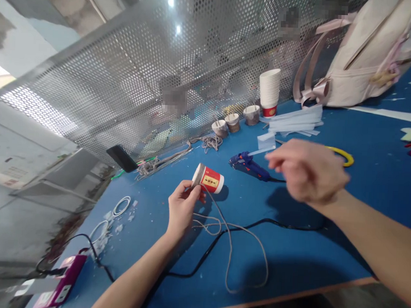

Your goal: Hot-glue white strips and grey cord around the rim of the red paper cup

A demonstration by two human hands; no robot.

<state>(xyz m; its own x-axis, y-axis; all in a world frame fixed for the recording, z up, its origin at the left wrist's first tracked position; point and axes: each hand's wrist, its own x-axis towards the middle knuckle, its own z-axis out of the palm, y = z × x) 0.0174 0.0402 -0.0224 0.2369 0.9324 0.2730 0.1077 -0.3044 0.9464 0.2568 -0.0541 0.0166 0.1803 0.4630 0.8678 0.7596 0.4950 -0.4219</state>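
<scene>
we note the left hand (183, 205) clamped on the paper cup (212, 180), the right hand (311, 173) apart near the glue gun (250, 167), its grip too blurred to tell, and judge the slack cord (230, 249) between them could snag the black cable (267, 221) and loosen.

A blue surface (142, 223) with a brown near edge (288, 293) filled the middle of the room. Along its far side leaned a grey perforated metal panel (134, 79), where two small bright lights (171, 1) glinted high up and a pale glow (38, 107) filled the holes at left. A whitish wall (10, 138) stood left; grey floor (362, 301) showed near right.
</scene>
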